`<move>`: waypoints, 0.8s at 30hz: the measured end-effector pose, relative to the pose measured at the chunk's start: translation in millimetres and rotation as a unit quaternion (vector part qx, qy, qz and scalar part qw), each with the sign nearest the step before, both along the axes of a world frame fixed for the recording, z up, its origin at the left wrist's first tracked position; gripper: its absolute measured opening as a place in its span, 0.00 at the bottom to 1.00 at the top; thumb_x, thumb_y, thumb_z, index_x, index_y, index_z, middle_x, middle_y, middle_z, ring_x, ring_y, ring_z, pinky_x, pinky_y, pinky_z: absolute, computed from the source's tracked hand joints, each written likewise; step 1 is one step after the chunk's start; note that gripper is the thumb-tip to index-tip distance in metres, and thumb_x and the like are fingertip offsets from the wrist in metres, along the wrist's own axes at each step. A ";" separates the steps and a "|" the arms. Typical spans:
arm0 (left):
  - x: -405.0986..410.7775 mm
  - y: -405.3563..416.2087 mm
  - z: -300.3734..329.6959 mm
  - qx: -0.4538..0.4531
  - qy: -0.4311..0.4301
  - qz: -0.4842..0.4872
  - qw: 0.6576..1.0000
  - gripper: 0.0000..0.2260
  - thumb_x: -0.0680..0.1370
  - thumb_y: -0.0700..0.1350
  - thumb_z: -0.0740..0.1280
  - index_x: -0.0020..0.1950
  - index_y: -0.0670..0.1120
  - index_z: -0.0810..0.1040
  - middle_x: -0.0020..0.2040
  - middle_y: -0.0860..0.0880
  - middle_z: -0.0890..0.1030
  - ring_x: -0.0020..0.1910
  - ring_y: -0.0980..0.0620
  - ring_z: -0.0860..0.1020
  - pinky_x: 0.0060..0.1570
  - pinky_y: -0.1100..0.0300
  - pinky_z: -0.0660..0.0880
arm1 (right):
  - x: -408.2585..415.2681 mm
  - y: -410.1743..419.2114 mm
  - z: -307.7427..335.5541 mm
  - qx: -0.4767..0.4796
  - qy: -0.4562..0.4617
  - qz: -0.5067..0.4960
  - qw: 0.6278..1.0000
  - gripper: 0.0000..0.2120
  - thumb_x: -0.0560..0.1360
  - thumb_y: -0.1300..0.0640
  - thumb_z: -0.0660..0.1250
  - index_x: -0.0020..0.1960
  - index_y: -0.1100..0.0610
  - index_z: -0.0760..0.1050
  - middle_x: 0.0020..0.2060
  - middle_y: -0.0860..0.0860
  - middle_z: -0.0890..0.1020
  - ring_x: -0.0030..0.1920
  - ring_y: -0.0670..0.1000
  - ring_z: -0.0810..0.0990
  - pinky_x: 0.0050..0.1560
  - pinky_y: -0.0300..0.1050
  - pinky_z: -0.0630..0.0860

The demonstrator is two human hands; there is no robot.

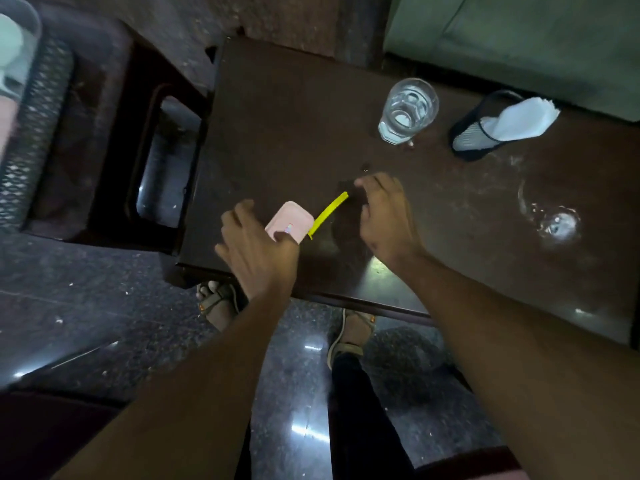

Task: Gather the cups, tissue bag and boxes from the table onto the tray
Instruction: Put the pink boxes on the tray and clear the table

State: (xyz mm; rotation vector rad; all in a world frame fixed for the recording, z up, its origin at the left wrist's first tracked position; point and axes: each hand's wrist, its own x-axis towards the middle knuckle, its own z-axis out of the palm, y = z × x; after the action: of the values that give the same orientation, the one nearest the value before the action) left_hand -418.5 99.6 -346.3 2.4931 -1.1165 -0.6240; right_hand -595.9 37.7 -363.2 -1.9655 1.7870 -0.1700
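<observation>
A small pink box [289, 220] lies near the front left corner of the dark wooden table [277, 116]. My left hand [258, 249] hovers over its near corner with fingers spread, holding nothing. A flat dark box with a yellow edge [329, 213] lies just right of the pink one; my right hand [384, 216] curls its fingers and thumb around that box's right end. Farther back stand a clear glass cup [408, 110] and a black mesh tissue bag [479, 133] with white tissue sticking out. A second clear glass [557, 225] stands at the right.
A dark side table with a glass inset [162, 157] stands left of the table, with a woven chair [31, 133] beyond it. A pale green sofa [519, 39] is behind. My sandalled feet [349, 337] are on the polished floor below the table's front edge.
</observation>
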 end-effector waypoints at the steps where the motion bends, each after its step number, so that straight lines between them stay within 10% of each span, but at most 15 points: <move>1: 7.3 5.8 -0.3 0.015 -0.004 0.017 1.000 0.27 0.69 0.42 0.69 0.69 0.46 0.74 0.64 0.44 0.76 0.63 0.37 0.75 0.64 0.42 0.66 | 14.0 -1.7 -0.9 -0.001 -0.007 0.016 1.000 0.26 0.71 0.72 0.65 0.68 0.59 0.76 0.63 0.56 0.77 0.65 0.60 0.74 0.68 0.52 0.73; 12: 15.4 2.0 3.5 0.090 0.183 0.067 0.977 0.21 0.74 0.38 0.69 0.67 0.38 0.73 0.64 0.37 0.77 0.63 0.32 0.76 0.62 0.43 0.70 | 90.0 7.5 -21.4 0.070 -0.017 0.121 0.990 0.30 0.67 0.64 0.68 0.69 0.55 0.73 0.59 0.55 0.79 0.57 0.61 0.79 0.53 0.53 0.78; 24: 136.4 -80.7 60.3 -0.085 0.195 0.189 0.959 0.19 0.74 0.34 0.66 0.65 0.37 0.76 0.63 0.37 0.78 0.63 0.34 0.76 0.58 0.51 0.65 | 227.2 -81.1 63.2 0.008 -0.058 0.093 0.994 0.24 0.71 0.68 0.65 0.66 0.59 0.75 0.61 0.59 0.81 0.60 0.63 0.79 0.57 0.53 0.76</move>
State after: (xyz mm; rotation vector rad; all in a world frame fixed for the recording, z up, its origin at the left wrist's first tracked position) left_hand -282.1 19.0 -286.1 2.2164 -0.5080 -0.8159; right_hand -368.7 -43.4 -299.9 -2.0534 1.5192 -0.2047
